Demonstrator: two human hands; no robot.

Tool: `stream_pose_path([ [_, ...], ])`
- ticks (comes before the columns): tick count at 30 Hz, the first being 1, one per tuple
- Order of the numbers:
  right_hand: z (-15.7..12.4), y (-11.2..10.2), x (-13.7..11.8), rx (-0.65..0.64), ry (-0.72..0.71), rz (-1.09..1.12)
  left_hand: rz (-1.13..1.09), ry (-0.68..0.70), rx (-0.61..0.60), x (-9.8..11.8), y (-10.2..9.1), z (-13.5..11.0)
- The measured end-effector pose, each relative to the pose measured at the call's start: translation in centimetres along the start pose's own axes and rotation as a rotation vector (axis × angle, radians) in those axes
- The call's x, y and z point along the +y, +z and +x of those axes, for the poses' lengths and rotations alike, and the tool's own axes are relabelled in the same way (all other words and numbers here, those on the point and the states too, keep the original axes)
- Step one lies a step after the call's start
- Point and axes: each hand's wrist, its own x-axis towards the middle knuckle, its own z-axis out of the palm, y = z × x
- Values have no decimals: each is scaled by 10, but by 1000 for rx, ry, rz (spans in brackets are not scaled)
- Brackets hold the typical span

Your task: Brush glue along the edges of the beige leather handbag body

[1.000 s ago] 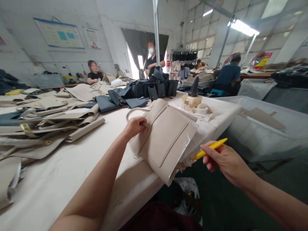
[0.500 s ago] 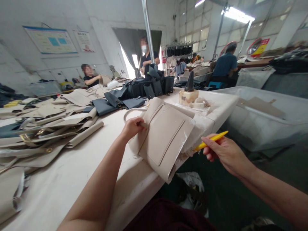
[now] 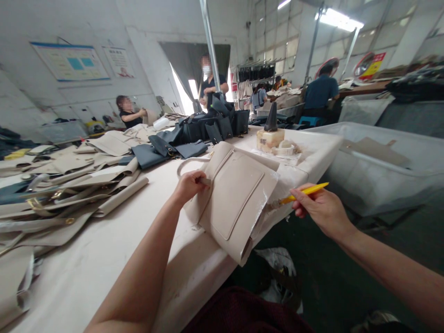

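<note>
A beige handbag [image 3: 236, 194] lies tilted across the table's edge, its open end facing right. Along that end runs a white smear, like glue. My left hand [image 3: 190, 187] is closed on a short strap at the bag's left side. In a pinch, my right hand [image 3: 319, 203] holds a yellow-handled brush [image 3: 300, 193], its bristles at the bag's right edge. A thin loop handle curves out behind the bag. Part of the bag's underside is hidden.
Beige bag pieces [image 3: 79, 189] are heaped on the left of the white table [image 3: 114, 259]. Dark blue bags [image 3: 204, 129] stand farther back. A glue-crusted pot [image 3: 270, 138] with a black cone sits near the right corner. Beyond the edge is a white bin [image 3: 388, 185]. Several people work behind.
My right hand has brought the brush slightly up along the bag's right edge, and its bristles now show more plainly. My left hand keeps its hold; the bag has hardly moved.
</note>
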Motion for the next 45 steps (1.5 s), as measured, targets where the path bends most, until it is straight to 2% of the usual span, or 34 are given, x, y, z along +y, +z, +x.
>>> stream_pose_path([
  [2,3,-1,0,21,-16,-20,2,3,-5,0,0,0],
  [5,3,-3,2,-36,-4,-46,-5,-13,-11,-2,0,0],
  [7,7,-6,5,-22,-26,-42,-22,-28,-5,-3,-1,0],
  [11,39,-14,14,155,-126,-24,-64,-67,-6,-7,-1,1],
  [13,60,-14,19,199,-157,-29,-73,-79,-4,-8,-1,1],
  [16,87,-7,26,215,-162,-36,-79,-80,2,-7,-1,1],
  [19,95,-1,29,196,-113,-42,-74,-82,-3,-6,-1,0],
  [22,80,0,25,162,-35,-53,-76,-74,0,-6,-1,-1],
  [26,40,-8,9,91,34,-25,-58,-91,18,-8,0,0],
  [29,9,-10,-3,25,81,100,-62,-80,13,-10,2,1],
  [33,-21,-2,-12,-58,227,295,-64,-77,-8,-10,3,1],
  [39,-39,19,-12,-167,363,368,-52,-64,7,-10,3,0],
  [45,-42,13,-11,-137,258,363,-39,-63,16,-12,4,0],
])
